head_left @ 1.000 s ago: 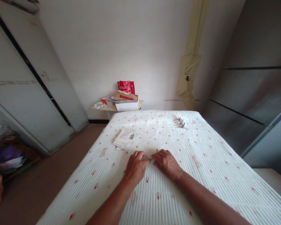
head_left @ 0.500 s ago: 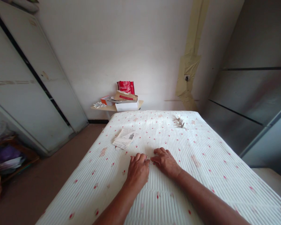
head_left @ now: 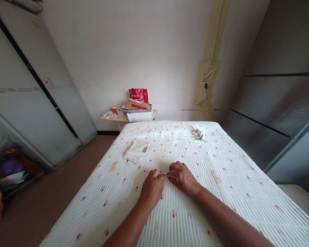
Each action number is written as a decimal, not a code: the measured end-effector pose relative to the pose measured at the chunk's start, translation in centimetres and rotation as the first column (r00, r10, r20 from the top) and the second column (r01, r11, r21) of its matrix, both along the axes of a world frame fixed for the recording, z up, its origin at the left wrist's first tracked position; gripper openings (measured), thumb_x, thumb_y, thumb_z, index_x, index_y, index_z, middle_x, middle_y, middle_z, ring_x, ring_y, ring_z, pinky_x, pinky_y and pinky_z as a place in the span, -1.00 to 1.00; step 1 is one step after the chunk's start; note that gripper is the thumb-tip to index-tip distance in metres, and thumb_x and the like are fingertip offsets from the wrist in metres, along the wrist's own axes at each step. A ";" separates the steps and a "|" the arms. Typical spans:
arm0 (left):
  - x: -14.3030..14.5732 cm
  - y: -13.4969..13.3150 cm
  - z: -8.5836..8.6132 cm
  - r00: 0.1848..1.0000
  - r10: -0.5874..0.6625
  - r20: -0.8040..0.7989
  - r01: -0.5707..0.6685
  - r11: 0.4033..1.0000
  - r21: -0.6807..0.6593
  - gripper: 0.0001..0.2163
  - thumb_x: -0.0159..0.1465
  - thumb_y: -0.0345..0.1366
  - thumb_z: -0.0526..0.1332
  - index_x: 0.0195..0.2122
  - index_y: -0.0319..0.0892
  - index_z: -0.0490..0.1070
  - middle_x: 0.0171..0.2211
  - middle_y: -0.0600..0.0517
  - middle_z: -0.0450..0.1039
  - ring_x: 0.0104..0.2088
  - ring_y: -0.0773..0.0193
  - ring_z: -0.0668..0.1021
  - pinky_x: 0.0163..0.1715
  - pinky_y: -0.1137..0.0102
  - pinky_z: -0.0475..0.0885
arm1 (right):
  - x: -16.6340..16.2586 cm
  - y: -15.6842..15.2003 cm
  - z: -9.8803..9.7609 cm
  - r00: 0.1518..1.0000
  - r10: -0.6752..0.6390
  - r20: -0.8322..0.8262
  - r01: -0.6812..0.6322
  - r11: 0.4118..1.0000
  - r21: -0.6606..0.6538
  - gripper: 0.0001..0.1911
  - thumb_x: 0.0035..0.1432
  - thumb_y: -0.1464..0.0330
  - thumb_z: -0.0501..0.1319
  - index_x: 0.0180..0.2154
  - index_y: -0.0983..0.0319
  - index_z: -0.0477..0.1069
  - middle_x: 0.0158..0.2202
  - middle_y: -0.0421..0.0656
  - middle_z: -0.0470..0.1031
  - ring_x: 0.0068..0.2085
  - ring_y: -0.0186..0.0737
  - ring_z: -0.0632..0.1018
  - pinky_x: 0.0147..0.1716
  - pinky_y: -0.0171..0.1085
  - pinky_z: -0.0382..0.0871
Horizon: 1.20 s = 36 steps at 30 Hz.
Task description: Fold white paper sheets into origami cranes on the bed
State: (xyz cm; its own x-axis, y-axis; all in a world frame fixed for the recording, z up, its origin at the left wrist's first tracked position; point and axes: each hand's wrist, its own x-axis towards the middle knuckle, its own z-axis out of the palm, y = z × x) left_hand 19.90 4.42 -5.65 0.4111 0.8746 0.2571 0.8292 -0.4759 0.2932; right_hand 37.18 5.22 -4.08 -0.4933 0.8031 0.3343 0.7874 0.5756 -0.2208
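My left hand [head_left: 151, 188] and my right hand [head_left: 182, 176] rest close together on a white mattress [head_left: 221, 206] with small red marks. Their fingertips meet over a tiny pale piece [head_left: 165, 177] pressed against the bed, mostly hidden by the fingers. Both hands have curled fingers pinching at it. A stack of printed paper sheets [head_left: 137, 151] lies ahead to the left. Several small folded paper pieces [head_left: 197, 133] lie farther back on the right.
A low shelf [head_left: 128, 117] at the wall holds a red bag [head_left: 138, 95], cardboard boxes and more folded pieces. A pale wardrobe [head_left: 28, 96] stands at left, grey panels at right. Clutter sits on the floor at far left [head_left: 5, 171].
Both hands have shifted slightly closer together and a little forward on the mattress; the small piece between them is now more covered by the fingers.
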 end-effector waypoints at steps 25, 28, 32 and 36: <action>0.0 0.3 -0.1 0.994 0.004 0.106 -0.003 1.000 -0.012 -0.74 0.22 -0.46 0.00 -0.22 -0.13 0.46 -0.35 0.03 0.35 -0.25 0.32 0.40 -0.22 0.44 0.29 | -1.7 1.6 1.1 0.973 -0.215 0.083 0.230 0.925 -0.304 -0.83 0.06 0.40 0.11 -0.42 0.20 0.49 -0.35 -0.19 0.48 -0.31 -0.30 0.44 -0.38 -0.36 0.13; 0.1 0.6 0.1 0.987 0.042 0.153 -0.033 0.998 -0.059 -0.77 0.20 -0.46 0.03 -0.29 -0.14 0.48 -0.36 0.05 0.37 -0.28 0.35 0.41 -0.25 0.48 0.28 | -1.7 2.0 1.2 0.973 -0.204 0.106 0.228 0.915 -0.333 -0.83 0.05 0.38 0.12 -0.42 0.19 0.49 -0.35 -0.20 0.49 -0.30 -0.30 0.45 -0.37 -0.36 0.13; 0.5 1.2 0.3 0.980 0.143 0.139 -0.125 0.984 -0.125 -0.81 0.20 -0.42 0.07 -0.45 -0.17 0.47 -0.43 0.08 0.36 -0.36 0.40 0.42 -0.36 0.52 0.22 | -1.8 2.3 1.5 0.968 -0.201 0.151 0.244 0.896 -0.371 -0.83 0.03 0.37 0.12 -0.39 0.16 0.49 -0.32 -0.20 0.50 -0.27 -0.27 0.46 -0.36 -0.34 0.13; 0.8 1.5 0.3 0.969 0.216 0.116 -0.195 0.965 -0.174 -0.86 0.17 -0.37 0.14 -0.47 -0.15 0.46 -0.45 0.11 0.36 -0.40 0.42 0.42 -0.41 0.52 0.17 | -1.9 2.4 1.6 0.966 -0.209 0.154 0.254 0.888 -0.384 -0.83 0.02 0.36 0.12 -0.39 0.15 0.50 -0.31 -0.21 0.50 -0.27 -0.26 0.47 -0.36 -0.34 0.13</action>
State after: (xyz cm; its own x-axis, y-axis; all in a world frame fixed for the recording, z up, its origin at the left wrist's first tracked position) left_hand 20.69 5.87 -5.35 0.1899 0.9708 0.1465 0.8527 -0.2370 0.4656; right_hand 35.31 7.66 -2.50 -0.2916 0.9532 -0.0797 0.9187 0.2558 -0.3009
